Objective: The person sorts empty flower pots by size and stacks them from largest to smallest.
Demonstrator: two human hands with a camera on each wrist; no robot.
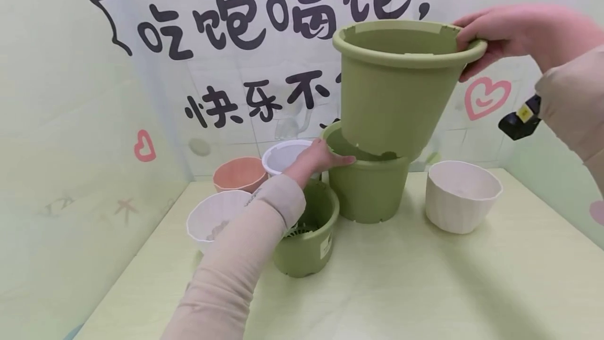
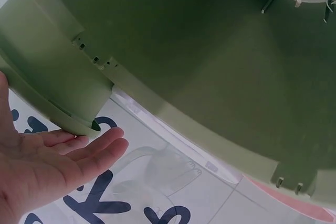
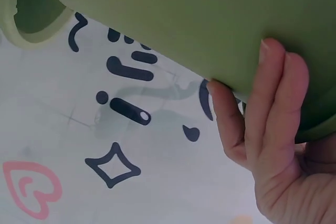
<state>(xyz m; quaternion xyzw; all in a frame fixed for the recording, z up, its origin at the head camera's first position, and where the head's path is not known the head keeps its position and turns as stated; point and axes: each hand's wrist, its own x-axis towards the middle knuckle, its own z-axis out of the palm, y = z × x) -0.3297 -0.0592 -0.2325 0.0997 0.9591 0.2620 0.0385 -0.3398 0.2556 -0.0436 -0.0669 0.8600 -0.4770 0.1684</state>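
Observation:
My right hand (image 1: 495,35) holds a large green flowerpot (image 1: 391,98) by the right side of its rim, fingers along the outer wall (image 3: 210,24). This pot is raised, its base overlapping the mouth of a second large green flowerpot (image 1: 370,193) on the table. At that second pot's left rim is my left hand (image 1: 321,156), thumb pointing right along the front. In the left wrist view, the left hand's fingers (image 2: 100,150) are fairly straight beside the rim. A smaller green flowerpot (image 1: 302,256) with a slotted bottom stands below my left wrist, partly hidden by the sleeve.
To the left stand a white fluted pot (image 1: 203,219), an orange pot (image 1: 238,172) and a white-rimmed pot (image 1: 278,153). Another white fluted pot (image 1: 462,209) stands right on the pale table (image 1: 401,282). A printed backdrop (image 1: 226,77) rises behind.

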